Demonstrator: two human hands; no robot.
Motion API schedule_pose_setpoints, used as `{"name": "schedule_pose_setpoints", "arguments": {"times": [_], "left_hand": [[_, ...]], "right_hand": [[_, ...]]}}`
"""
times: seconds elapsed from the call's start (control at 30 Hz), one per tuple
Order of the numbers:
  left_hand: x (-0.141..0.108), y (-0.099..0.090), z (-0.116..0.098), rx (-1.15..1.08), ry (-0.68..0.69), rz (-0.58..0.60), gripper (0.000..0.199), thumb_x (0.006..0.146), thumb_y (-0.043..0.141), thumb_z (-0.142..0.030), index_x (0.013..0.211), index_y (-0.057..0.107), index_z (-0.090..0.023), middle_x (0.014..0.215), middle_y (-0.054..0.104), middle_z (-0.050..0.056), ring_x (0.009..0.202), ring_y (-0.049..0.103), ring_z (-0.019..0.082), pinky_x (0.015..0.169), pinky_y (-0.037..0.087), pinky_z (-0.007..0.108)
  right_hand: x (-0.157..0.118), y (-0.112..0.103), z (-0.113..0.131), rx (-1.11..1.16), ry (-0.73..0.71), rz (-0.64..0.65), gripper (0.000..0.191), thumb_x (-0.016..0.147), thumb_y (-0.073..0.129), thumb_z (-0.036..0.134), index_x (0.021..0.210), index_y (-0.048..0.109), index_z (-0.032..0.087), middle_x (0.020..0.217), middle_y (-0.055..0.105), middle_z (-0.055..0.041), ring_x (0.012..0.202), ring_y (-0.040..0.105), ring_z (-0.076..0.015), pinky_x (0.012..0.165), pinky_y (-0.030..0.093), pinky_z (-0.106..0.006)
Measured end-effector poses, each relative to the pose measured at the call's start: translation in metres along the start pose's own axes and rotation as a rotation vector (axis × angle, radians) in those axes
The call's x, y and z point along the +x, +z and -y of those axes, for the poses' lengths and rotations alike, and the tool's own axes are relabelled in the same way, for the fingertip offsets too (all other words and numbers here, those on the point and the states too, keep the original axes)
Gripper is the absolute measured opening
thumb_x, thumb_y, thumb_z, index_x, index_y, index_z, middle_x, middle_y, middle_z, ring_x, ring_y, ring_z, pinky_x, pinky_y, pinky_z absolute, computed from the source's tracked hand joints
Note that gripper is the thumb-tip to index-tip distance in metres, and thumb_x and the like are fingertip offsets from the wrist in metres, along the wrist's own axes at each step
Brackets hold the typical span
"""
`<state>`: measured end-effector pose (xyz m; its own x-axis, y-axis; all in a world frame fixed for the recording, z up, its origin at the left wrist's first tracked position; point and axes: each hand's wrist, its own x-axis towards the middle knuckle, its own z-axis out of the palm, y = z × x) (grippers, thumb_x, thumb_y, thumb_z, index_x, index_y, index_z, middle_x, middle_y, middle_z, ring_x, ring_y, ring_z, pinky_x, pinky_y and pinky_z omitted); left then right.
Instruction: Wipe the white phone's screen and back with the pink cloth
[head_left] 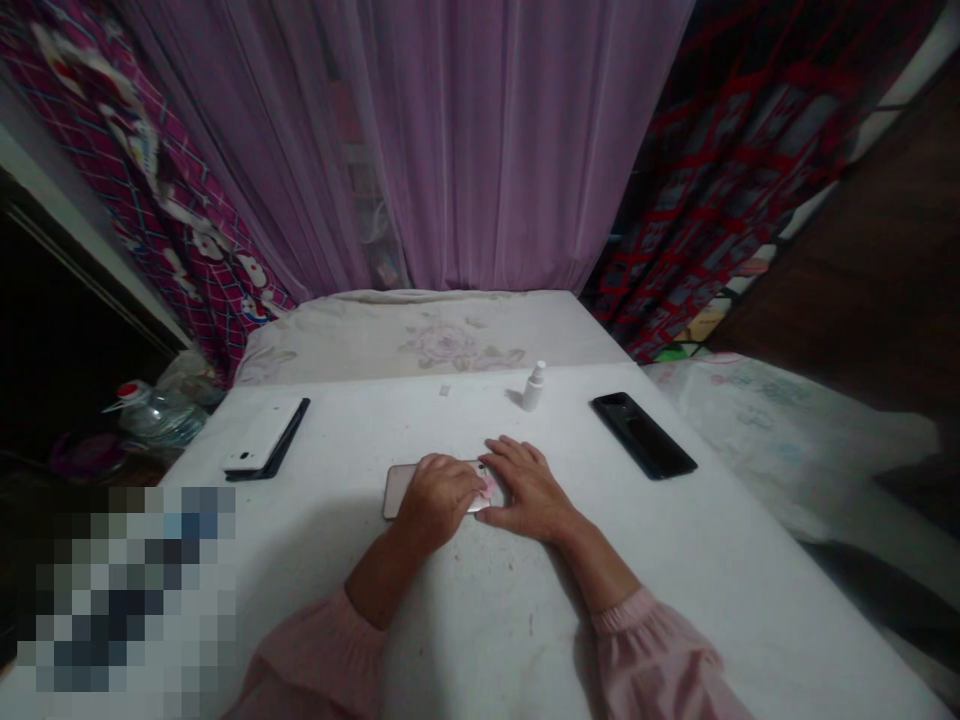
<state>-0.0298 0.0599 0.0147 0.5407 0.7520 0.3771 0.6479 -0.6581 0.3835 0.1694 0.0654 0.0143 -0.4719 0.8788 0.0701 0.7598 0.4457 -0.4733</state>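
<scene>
A phone [400, 490] with a light, pinkish back lies flat and sideways on the white table in front of me. My left hand [441, 497] is closed over its middle, pinching a small pink cloth [486, 486] against the phone near its right end. My right hand [531, 490] steadies that right end, thumb on the near edge and fingers along the far edge. Both hands cover much of the phone. Beyond my right hand stands a small white spray bottle [534, 388], upright.
On the left, a white phone [264, 436] lies on a dark one [289, 440]. A black phone [643, 436] lies at the right. A small clear piece [445, 390] sits farther back on the table [360, 420]. A large water bottle [161, 415] stands past the left edge; purple curtains [495, 150] hang behind.
</scene>
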Motion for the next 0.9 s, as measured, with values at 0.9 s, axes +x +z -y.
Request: {"name": "schedule_pose_setpoints", "arguments": {"times": [0.9], "left_hand": [[0.009,-0.010,-0.010,-0.074,0.035,0.120,0.016,0.089,0.056,-0.021,0.089,0.072,-0.027,0.091,0.074,-0.001,0.091,0.060,0.019,0.092,0.035,0.040]], "right_hand": [[-0.001,0.002,-0.003,-0.015,-0.026,-0.004,0.072,0.069,0.074,0.056,0.130,0.056,0.022,0.149,0.043,-0.0145,0.142,0.029,-0.0339,0.114,0.017,-0.056]]}}
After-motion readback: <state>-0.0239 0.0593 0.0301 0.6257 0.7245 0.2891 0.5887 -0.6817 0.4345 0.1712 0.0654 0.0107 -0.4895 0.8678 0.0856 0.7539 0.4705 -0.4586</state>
